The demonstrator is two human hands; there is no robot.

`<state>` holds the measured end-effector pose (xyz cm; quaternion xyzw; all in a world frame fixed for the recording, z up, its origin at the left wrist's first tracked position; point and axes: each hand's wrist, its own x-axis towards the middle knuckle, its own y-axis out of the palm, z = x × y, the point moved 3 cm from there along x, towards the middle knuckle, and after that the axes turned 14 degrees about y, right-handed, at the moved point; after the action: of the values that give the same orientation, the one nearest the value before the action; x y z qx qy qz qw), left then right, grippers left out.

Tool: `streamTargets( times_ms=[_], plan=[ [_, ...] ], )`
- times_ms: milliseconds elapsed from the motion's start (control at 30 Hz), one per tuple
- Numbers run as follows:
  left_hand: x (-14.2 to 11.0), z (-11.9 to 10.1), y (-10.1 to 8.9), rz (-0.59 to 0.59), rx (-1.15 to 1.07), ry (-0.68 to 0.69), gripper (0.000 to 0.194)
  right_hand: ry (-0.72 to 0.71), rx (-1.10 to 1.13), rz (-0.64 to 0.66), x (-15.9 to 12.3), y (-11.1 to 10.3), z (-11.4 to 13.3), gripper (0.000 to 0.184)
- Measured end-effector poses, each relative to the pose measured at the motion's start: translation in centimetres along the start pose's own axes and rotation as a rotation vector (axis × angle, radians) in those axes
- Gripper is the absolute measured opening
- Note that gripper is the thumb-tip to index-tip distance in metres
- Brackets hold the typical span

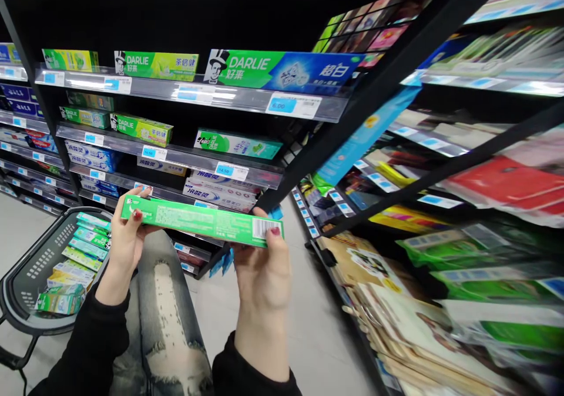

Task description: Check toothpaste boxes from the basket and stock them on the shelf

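A long green toothpaste box [202, 221] is held level in front of me, its printed side with a barcode facing up toward the camera. My left hand [126, 231] grips its left end, thumb on the near face. Around the right end closes my right hand [265, 261], with the thumb beside the barcode. Beyond the box stands a black shelf rack with Darlie toothpaste boxes, among them a green and blue box [282, 70], a green and yellow box [156, 66] and a green and teal box [238, 144].
A dark shopping basket [26, 284] holding several toothpaste boxes [83, 249] is at the lower left. Shelf edges [189, 92] with price labels run across ahead. On the right, another rack carries packaged goods [467, 249], partly blurred. My knee in ripped jeans [167, 302] is below.
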<state>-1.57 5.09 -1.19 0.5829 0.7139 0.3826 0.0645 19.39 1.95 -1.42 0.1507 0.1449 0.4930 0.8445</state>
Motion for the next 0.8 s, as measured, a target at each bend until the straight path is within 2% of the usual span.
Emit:
streamTargets(
  times_ms=[100,200,300,400,533,600,700,800],
  plan=[
    [0.4,-0.2,-0.5,0.054,0.089,0.037,0.064,0.025,-0.090,-0.030,0.7,-0.7,-0.1,0.055],
    [0.9,-0.1,-1.2,0.068,0.170,0.020,0.056,0.071,-0.222,-0.047,1.1,-1.3,-0.2,0.062],
    [1.2,0.0,-2.0,0.037,0.277,-0.057,0.049,0.188,-0.387,-0.045,1.3,-1.7,-0.2,0.067],
    [1.7,0.1,-2.8,-0.001,0.397,-0.127,0.050,0.341,-0.616,0.021,1.5,-1.8,-0.7,0.069],
    [2.4,0.0,-3.7,0.038,0.524,-0.228,0.053,0.453,-0.780,0.070,2.1,-1.9,-1.9,0.069],
    [2.7,-0.4,-4.1,0.048,0.515,-0.230,0.052,0.438,-0.715,0.102,2.3,-1.3,-2.4,0.063],
    [3.4,-1.7,-5.0,0.102,0.419,-0.243,0.045,0.329,-0.447,0.174,2.6,0.1,-2.8,0.048],
    [4.0,-3.3,-7.4,0.185,0.333,-0.406,0.035,0.242,-0.262,0.293,2.9,2.2,-3.4,0.041]
  ],
)
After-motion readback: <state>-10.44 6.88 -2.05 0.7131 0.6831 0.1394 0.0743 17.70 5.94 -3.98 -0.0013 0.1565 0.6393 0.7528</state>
